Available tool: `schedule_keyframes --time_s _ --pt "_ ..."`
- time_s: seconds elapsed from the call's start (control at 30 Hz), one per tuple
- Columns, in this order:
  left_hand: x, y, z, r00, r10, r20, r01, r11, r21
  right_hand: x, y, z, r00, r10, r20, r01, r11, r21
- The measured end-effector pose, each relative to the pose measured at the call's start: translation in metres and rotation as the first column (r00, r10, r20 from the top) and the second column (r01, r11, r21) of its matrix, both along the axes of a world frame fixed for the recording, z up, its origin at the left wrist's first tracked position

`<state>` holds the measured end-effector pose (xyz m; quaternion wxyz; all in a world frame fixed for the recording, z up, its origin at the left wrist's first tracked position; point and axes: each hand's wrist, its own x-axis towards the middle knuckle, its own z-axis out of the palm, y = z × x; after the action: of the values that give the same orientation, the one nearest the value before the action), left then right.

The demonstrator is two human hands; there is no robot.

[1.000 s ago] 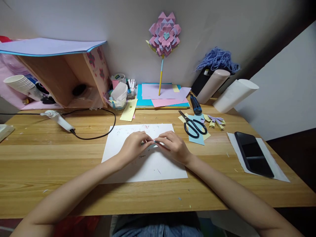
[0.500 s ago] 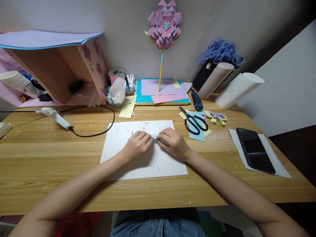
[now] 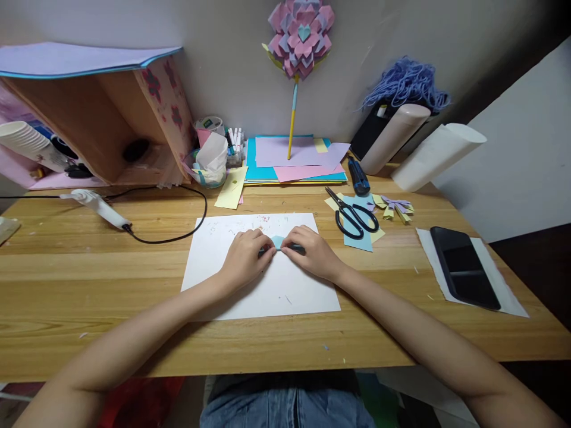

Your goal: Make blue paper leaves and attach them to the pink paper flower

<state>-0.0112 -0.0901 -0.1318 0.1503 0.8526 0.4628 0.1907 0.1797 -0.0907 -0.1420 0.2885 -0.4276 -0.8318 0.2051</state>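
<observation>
My left hand [image 3: 244, 256] and my right hand [image 3: 311, 252] meet over a white sheet of paper [image 3: 261, 285] lying on the wooden desk [image 3: 134, 285]. Between their fingertips is a small light blue piece of paper [image 3: 278, 241], pinched and pressed down from both sides. Both hands have curled fingers closed on it. Most of the blue piece is hidden under the fingers.
Black scissors [image 3: 352, 215] lie on blue and yellow scraps right of the sheet. A black phone [image 3: 464, 267] rests on white paper at the right. A glue gun [image 3: 96, 207] with a black cord lies at the left. Coloured paper sheets [image 3: 297, 160], a paper flower [image 3: 302, 35] and rolls stand at the back.
Both hands have shifted slightly away from me on the white sheet, still working the blue piece, which now shows a little more between the fingertips.
</observation>
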Motion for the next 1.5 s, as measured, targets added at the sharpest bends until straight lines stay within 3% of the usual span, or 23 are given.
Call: schedule_keyframes --time_s 0.17,0.37,0.67,0.93,1.33,1.43,1.5 --pt "-0.001 0.009 0.003 0.993 0.113 0.017 -0.11 0.986 -0.125 -0.001 0.007 0.004 0.995 -0.097 0.022 0.099 0.98 -0.171" --pt "-0.003 0.02 0.007 0.98 0.196 -0.045 -0.201 0.962 -0.185 0.002 0.017 0.013 0.972 -0.199 0.125 0.232 0.897 -0.376" --pt "-0.012 0.03 0.017 0.969 0.195 -0.15 -0.234 0.916 -0.326 0.02 0.025 0.024 0.923 -0.266 0.278 0.364 0.837 -0.408" --pt "-0.028 0.041 0.031 0.969 0.112 -0.221 -0.223 0.787 -0.575 0.041 0.032 0.022 0.917 -0.255 0.306 0.374 0.816 -0.441" --pt "-0.046 0.055 0.041 0.888 0.057 -0.456 -0.318 0.793 -0.52 0.062 0.034 0.021 0.911 -0.259 0.321 0.389 0.796 -0.463" --pt "-0.048 0.049 0.044 0.868 0.088 -0.488 -0.341 0.822 -0.457 0.062 0.033 0.023 0.909 -0.263 0.322 0.393 0.796 -0.461" --pt "-0.046 0.041 0.044 0.883 0.12 -0.454 -0.312 0.873 -0.376 0.061 0.033 0.023 0.912 -0.259 0.319 0.388 0.798 -0.461"
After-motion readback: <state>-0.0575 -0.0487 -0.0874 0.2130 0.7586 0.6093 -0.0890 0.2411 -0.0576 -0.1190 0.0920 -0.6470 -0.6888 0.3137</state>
